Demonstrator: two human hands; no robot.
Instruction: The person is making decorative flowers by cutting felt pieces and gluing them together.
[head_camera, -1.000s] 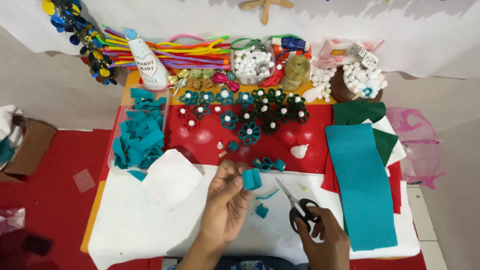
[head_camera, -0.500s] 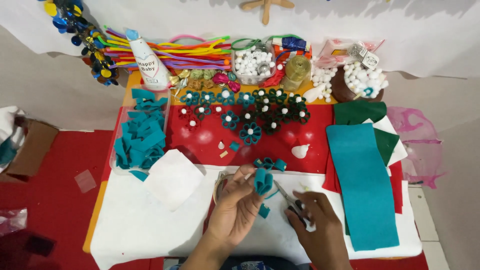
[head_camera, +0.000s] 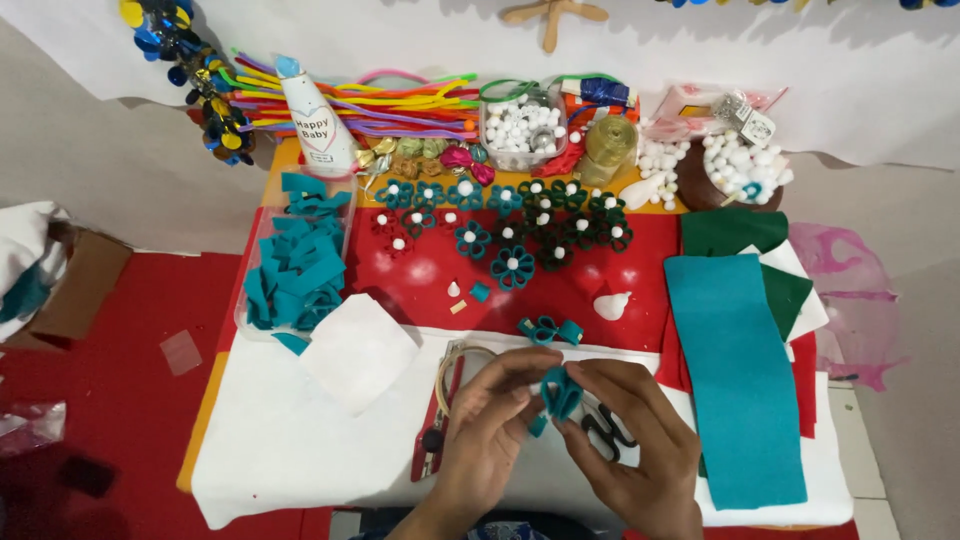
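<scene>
Pinching teal felt loop piece between fingertips of left hand and right hand, above white sheet. Change: scissors, gripped by right hand a second ago, now lie on sheet beneath; both hands shaping.

A home craft corner — a low table spread with white and red cloth on a red floor. It carries pipe cleaners, a tub of white pompoms, felt sheets, cut teal strips and rows of finished felt flowers — hobby supplies, not shop stock.
</scene>
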